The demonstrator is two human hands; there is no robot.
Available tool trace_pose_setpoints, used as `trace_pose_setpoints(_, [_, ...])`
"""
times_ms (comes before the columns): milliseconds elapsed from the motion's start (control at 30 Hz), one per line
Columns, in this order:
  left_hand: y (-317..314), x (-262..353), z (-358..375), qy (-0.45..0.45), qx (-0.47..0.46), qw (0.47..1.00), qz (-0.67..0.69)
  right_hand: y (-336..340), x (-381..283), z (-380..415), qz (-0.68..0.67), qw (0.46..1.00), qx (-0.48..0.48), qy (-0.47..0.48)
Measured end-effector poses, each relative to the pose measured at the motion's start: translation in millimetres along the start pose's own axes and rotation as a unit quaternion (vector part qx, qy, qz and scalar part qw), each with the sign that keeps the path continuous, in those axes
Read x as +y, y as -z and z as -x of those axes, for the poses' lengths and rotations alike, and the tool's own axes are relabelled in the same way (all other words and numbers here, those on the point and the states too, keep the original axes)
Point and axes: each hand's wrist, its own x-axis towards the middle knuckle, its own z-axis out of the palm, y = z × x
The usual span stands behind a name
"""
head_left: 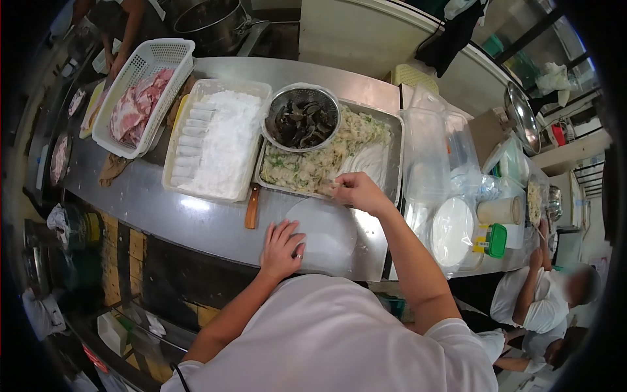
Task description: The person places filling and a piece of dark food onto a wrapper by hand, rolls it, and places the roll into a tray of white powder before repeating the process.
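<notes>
My left hand (pixel 282 249) lies with fingers spread at the left edge of a thin, round, translucent sheet (pixel 321 228) on the steel table. At the front edge of a metal tray of pale filling with green bits (pixel 287 171), my right hand (pixel 356 193) has its fingers pinched together; what they hold is too small to name. A metal colander of dark pieces (pixel 304 117) rests over the tray's back left part. Left of the tray stands a white tub of white powder (pixel 228 144) with a column of white rolls (pixel 189 147). A wooden-handled knife (pixel 252 208) lies between tub and tray.
A white basket (pixel 171 52) holds raw meat (pixel 140 108) at the left, with a co-worker's hands (pixel 116 64) beside it. Clear plastic containers (pixel 426 153), wrapped white rounds (pixel 452 228) and a green-lidded tub (pixel 496 240) stand right. Other people (pixel 539 297) are at the far right.
</notes>
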Motion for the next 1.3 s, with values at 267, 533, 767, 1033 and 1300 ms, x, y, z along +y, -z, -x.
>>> trace_pose_setpoints(267, [3.7, 1.4, -2.1, 0.003, -0.012, 1.0, 0.009, 28.8, -14.9, -13.5, 0.128, 0.988, 0.083, -0.001])
trace_pose_setpoints(533, [1.9, -9.4, -1.0, 0.023, 0.006, 0.996, 0.086, -12.5, 10.2, 29.2, 0.105, 0.994, 0.003, 0.024])
trace_pose_setpoints(767, [12.2, -20.5, -3.9, 0.0, -0.027, 0.994, 0.103, -118.5, 89.0, 61.6, 0.292, 0.909, 0.016, 0.297])
trace_pose_setpoints(1033, [17.1, -17.0, -5.5, -0.016, -0.023, 0.996, 0.087, -119.6, 74.7, 86.4, 0.352, 0.897, 0.111, 0.245])
trace_pose_setpoints(1300, [14.9, -20.0, -3.2, -0.027, -0.02, 0.996, 0.08, -120.5, 93.6, 76.7, 0.359, 0.895, 0.088, 0.249])
